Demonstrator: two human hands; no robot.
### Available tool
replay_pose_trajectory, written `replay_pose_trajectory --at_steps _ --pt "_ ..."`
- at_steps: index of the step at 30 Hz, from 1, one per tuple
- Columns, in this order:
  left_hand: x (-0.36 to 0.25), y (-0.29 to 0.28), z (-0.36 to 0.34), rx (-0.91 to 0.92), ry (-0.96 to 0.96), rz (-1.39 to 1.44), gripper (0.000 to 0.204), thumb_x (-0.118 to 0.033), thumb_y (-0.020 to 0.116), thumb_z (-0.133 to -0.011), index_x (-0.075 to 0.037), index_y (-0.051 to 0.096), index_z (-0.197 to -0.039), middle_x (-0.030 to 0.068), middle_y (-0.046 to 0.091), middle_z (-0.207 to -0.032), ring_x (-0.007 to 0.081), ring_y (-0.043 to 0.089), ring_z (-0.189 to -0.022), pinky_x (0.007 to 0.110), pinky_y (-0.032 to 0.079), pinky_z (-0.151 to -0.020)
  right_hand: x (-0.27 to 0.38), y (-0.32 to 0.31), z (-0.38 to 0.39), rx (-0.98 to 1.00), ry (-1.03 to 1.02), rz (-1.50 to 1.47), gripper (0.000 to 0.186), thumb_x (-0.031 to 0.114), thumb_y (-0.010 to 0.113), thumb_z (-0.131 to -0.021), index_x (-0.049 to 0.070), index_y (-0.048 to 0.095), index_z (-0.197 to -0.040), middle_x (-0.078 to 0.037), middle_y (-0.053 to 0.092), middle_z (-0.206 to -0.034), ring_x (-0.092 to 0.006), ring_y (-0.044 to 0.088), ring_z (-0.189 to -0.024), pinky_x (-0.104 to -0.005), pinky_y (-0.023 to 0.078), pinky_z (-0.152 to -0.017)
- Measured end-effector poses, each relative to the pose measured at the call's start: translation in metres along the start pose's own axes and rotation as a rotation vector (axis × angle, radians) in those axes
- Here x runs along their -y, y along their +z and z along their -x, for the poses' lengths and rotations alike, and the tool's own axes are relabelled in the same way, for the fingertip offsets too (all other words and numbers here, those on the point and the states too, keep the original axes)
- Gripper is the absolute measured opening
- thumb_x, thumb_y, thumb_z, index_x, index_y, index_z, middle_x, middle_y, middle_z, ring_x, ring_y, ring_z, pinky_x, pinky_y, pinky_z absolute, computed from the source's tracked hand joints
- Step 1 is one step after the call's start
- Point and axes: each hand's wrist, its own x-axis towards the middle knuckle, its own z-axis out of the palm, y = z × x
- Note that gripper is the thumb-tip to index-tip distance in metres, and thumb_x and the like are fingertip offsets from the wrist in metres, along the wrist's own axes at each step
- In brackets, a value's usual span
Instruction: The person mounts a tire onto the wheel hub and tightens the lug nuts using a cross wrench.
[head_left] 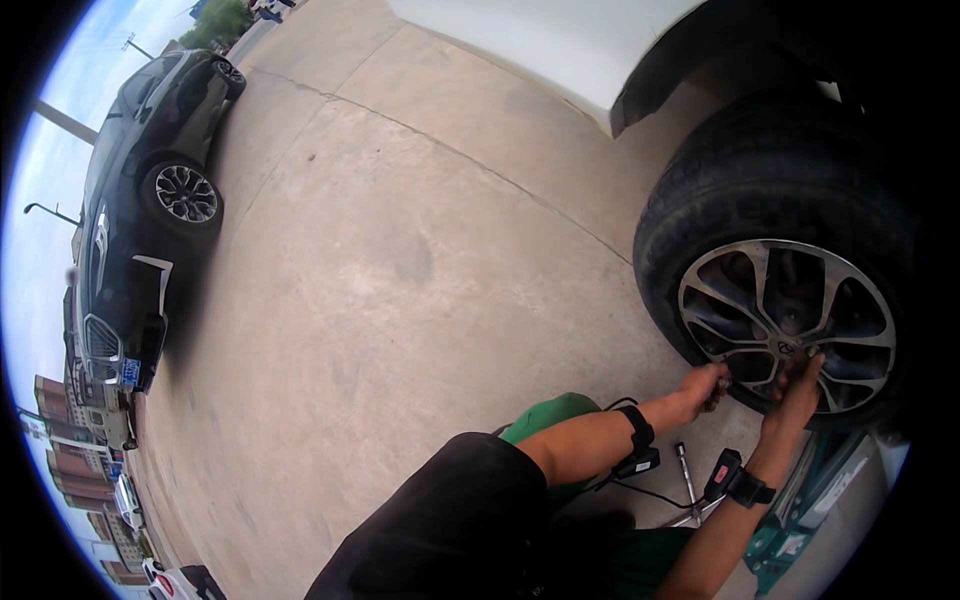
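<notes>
At the right stands a car wheel (784,345) with a dark tyre (665,250) and silver, dark-pocketed spokes, under the wheel arch of a white car. My right hand (795,388) reaches to the wheel's lower middle by the hub, its fingers bent inward among the spokes; what they pinch is hidden. Left of it, beside the tyre's lower edge, my left hand (706,390) is closed, with a small, metallic-looking thing at its fingertips, too small to name. Both wrists wear black straps carrying small dark devices.
A cross-shaped lug wrench (687,472) lies on the concrete below my hands. The green jack (790,540) is at the lower right. White bodywork (570,45) overhangs the top right. A dark parked car (130,220) stands at the far left.
</notes>
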Motion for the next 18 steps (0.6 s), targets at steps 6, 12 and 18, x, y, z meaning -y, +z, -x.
replay_pose_trajectory --at_steps 6,12,18 --pt "-0.002 0.004 0.007 -0.017 0.015 -0.007 0.019 -0.027 0.059 -0.076 -0.011 0.052 -0.07 0.0013 0.05 -0.066 0.0114 0.043 -0.052 0.026 0.032 -0.045 0.003 0.009 0.003 -0.064 0.009 -0.06 0.043 0.045 0.056 -0.094 0.004 0.062 -0.103 0.0 0.058 -0.083 -0.0053 0.044 -0.061 -0.0191 0.029 -0.048" --pt "0.003 -0.003 0.006 0.028 0.01 -0.003 0.018 -0.027 0.058 -0.078 -0.01 0.055 -0.073 0.0009 0.05 -0.067 0.011 0.045 -0.057 0.026 0.036 -0.048 0.017 0.032 0.027 -0.095 0.039 -0.04 0.043 0.042 0.052 -0.097 0.003 0.062 -0.113 0.0 0.058 -0.086 -0.0055 0.041 -0.065 -0.0197 0.027 -0.05" --pt "-0.005 0.003 0.023 -0.01 0.054 0.021 0.02 -0.027 0.058 -0.077 -0.01 0.052 -0.069 0.0016 0.049 -0.065 0.0117 0.042 -0.052 0.026 0.033 -0.044 0.008 0.018 0.01 -0.063 0.064 -0.117 0.048 0.043 0.049 -0.098 0.002 0.058 -0.122 0.0 0.058 -0.098 -0.006 0.041 -0.068 -0.0206 0.026 -0.052"
